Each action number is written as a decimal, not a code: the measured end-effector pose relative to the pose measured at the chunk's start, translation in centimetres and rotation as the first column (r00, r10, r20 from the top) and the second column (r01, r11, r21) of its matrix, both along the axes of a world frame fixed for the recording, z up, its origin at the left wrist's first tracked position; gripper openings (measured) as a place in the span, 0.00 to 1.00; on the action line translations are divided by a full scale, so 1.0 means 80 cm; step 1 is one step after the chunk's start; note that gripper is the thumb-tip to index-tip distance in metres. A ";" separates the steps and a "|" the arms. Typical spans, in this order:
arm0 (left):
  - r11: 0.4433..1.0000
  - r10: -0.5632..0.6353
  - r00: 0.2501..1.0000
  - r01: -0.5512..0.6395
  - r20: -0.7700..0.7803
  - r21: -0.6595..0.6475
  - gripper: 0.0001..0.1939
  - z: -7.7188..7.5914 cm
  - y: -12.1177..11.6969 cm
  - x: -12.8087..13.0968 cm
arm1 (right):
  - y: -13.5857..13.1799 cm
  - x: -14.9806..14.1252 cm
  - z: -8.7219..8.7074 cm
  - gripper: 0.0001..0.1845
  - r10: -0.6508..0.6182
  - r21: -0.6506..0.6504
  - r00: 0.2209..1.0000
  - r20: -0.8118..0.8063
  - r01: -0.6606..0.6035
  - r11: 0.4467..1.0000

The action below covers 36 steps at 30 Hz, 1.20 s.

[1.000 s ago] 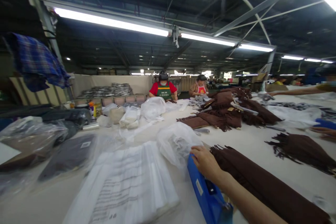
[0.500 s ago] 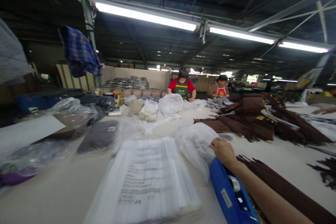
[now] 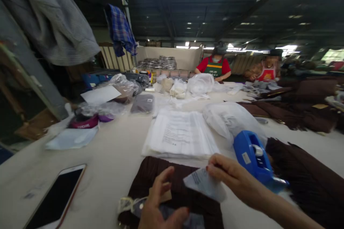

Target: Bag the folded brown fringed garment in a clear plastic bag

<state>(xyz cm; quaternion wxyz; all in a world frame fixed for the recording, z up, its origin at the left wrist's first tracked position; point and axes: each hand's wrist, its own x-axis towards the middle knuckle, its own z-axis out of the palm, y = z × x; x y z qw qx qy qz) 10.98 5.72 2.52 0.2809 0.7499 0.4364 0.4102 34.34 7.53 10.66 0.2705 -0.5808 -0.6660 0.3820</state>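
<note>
Since the earlier frame, the right hand (image 3: 236,179) has left the blue dispenser (image 3: 252,167) and pinches a small printed packet (image 3: 200,183) above folded brown cloth (image 3: 149,171). I see the left hand (image 3: 152,212) nearby, fingers apart; with so slight an edge hold, I judge the limp film could slip.

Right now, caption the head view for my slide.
Right hand pinching a printed translucent sheet over brown fabric, left hand spread open nearby.

We're in a textile workshop.
Aproned workers (image 3: 214,67) share our table (image 3: 107,166) with stacked bags (image 3: 180,132), heaped cloth (image 3: 306,111) and a tape dispenser (image 3: 242,145).
</note>
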 end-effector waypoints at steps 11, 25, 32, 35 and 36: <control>0.772 0.320 0.813 0.073 0.486 -0.632 0.10 0.017 0.007 0.021 | -0.039 -0.070 -0.067 0.22 -0.042 -0.248 0.780 -0.625 -0.147 0.957; 0.888 0.169 0.935 -0.008 0.311 -0.459 0.26 0.007 -0.020 0.004 | -0.056 -0.099 -0.076 0.22 -0.286 -0.327 0.713 -0.640 0.085 0.941; 0.786 -0.072 0.964 0.213 0.257 -0.580 0.25 0.020 -0.019 0.008 | -0.050 -0.098 -0.076 0.22 -0.194 -0.268 0.771 -0.607 0.032 0.963; 0.814 -0.046 0.953 0.209 0.299 -0.541 0.20 0.017 -0.010 -0.001 | -0.047 -0.086 -0.075 0.21 -0.229 -0.309 0.769 -0.596 0.043 0.950; 0.828 -0.009 0.957 0.171 0.291 -0.535 0.18 0.016 -0.006 -0.004 | -0.046 -0.082 -0.075 0.20 -0.245 -0.335 0.761 -0.601 0.038 0.942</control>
